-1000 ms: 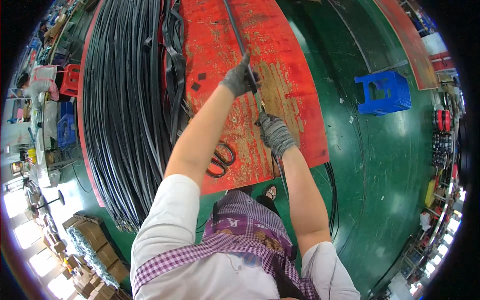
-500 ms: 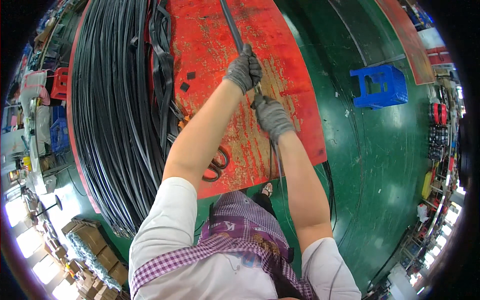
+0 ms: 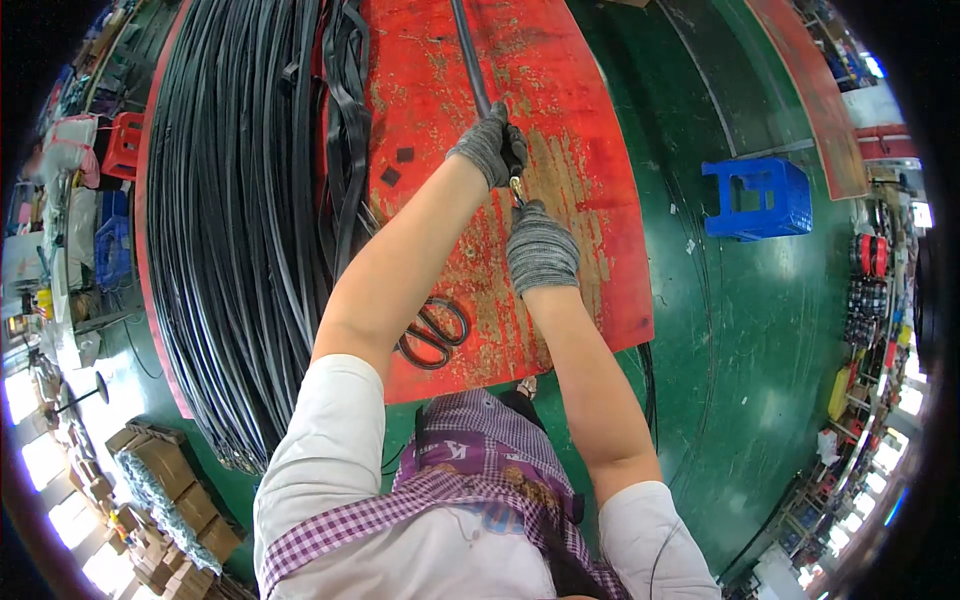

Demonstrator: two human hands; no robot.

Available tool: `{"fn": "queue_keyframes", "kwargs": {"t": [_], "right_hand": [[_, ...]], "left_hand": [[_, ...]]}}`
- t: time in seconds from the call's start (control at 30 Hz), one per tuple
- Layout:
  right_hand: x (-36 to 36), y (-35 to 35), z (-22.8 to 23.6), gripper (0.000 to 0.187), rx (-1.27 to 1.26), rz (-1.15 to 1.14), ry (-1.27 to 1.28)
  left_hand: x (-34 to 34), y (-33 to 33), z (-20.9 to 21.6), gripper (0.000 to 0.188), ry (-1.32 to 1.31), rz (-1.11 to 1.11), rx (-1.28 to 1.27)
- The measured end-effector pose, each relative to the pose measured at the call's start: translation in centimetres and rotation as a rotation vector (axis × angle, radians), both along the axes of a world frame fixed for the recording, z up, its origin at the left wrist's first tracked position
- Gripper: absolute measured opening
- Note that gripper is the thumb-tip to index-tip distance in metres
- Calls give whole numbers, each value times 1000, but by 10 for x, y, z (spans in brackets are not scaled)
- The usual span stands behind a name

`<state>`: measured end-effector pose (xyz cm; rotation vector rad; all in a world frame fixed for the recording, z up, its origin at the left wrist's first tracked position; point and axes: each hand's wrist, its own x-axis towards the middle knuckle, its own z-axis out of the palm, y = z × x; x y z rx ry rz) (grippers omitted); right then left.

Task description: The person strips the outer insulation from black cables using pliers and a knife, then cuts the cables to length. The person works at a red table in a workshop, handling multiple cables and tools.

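My left hand, in a grey knit glove, is closed around the lower end of a long black tube that runs up past the far edge of the view. A small brass-coloured metal fitting shows between my two hands. Just below it, my gloved right hand is closed at the fitting's lower end; what lies inside its fingers is hidden. Black-handled scissors lie on the red worn tabletop, near my left forearm.
A thick bundle of long black tubes or cables covers the table's left side, with flat black strips beside it. Two small black squares lie on the tabletop. A blue plastic stool stands on the green floor at right.
My right hand has turned and shifted slightly down, uncovering more of the metal fitting. A dark strand that hung below it no longer shows. My left hand keeps its grip on the tube.
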<state>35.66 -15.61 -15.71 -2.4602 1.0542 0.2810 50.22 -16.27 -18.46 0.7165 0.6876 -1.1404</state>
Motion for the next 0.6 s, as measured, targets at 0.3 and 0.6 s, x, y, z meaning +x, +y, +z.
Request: {"fn": "queue_keyframes", "kwargs": {"t": [0.3, 0.6], "right_hand": [[11, -12, -1, 25, -7, -31, -55], [59, -37, 21, 23, 905, -55, -502]], "left_hand": [[0, 2, 5, 34, -186, -61, -49], [81, -2, 21, 32, -265, 39, -471]]}}
